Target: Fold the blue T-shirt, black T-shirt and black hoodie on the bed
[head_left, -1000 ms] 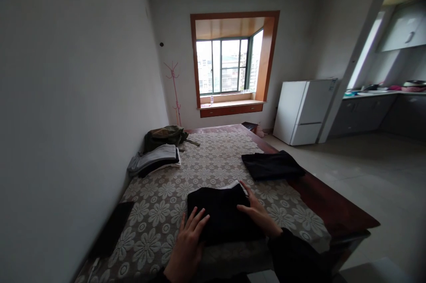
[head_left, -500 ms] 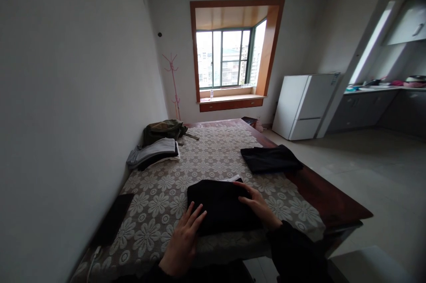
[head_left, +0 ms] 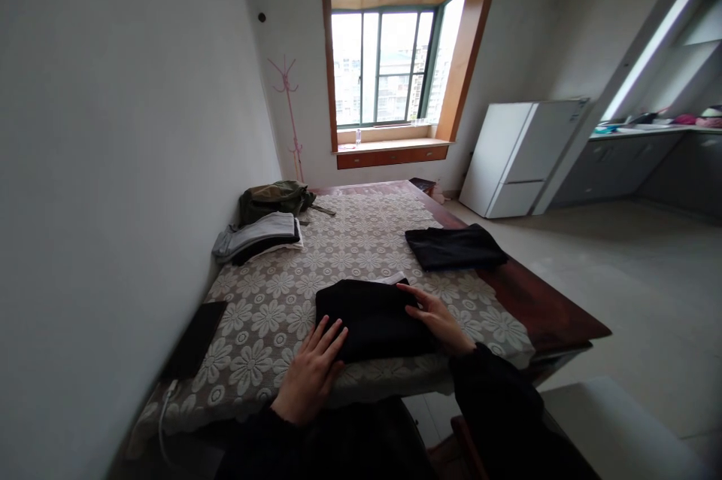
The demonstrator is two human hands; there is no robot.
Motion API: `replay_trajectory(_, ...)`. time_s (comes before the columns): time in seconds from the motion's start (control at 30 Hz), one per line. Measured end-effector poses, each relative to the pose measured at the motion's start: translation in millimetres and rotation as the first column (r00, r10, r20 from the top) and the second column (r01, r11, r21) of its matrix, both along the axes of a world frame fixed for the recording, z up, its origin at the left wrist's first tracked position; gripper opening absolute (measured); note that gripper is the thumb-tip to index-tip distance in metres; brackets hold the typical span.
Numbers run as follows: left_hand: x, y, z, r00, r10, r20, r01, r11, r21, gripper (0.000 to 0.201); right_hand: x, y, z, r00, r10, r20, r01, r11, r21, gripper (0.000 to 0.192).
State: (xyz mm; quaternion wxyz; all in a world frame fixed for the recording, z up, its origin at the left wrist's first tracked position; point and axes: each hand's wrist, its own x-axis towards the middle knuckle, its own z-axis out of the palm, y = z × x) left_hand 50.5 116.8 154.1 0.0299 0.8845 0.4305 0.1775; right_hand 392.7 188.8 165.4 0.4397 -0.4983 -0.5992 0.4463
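Note:
A folded black garment (head_left: 369, 317) lies on the flower-patterned lace cloth (head_left: 350, 254) near the table's front edge, with a bit of white fabric showing at its far right corner. My left hand (head_left: 311, 373) rests flat on its near left corner, fingers spread. On the garment's right side lies my right hand (head_left: 435, 318), fingers stretched toward its far edge. Neither hand grips anything.
A second folded black garment (head_left: 454, 247) lies at the table's right edge. A grey and black stack of clothes (head_left: 258, 237) and an olive bag (head_left: 272, 198) sit at the far left. A dark flat device (head_left: 195, 340) with a white cable lies front left. A white fridge (head_left: 522, 156) stands beyond.
The view has tilted down and pulled back a little. Both hands stay on the black garment; the right hand has slid slightly along its right edge.

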Motion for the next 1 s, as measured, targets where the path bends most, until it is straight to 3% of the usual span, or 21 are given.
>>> replay_trajectory(0.27,0,1,-2.6,1.000,-0.004,0.010,0.004,1.000,-0.007,0.073,4,-14,-1.8,0.998,0.005,-0.062,-0.008,0.999,-0.045,0.063)
replay_trajectory(0.53,-2,1,-0.1,1.000,-0.002,-0.020,0.001,1.000,-0.028,0.063,5,-16,-2.8,0.987,-0.028,0.155,0.015,0.996,0.086,0.059)
replay_trajectory(0.73,-3,2,-4.1,0.995,0.083,-0.052,-0.087,0.993,-0.079,0.059,1,-22,-7.5,0.945,-0.088,0.316,0.032,0.984,0.176,0.062)
replay_trajectory(1.0,-4,0,-15.0,0.980,0.196,-0.024,-0.196,0.981,-0.003,0.060,-1,-30,-13.2,0.874,-0.159,0.459,0.031,0.961,0.274,0.061)
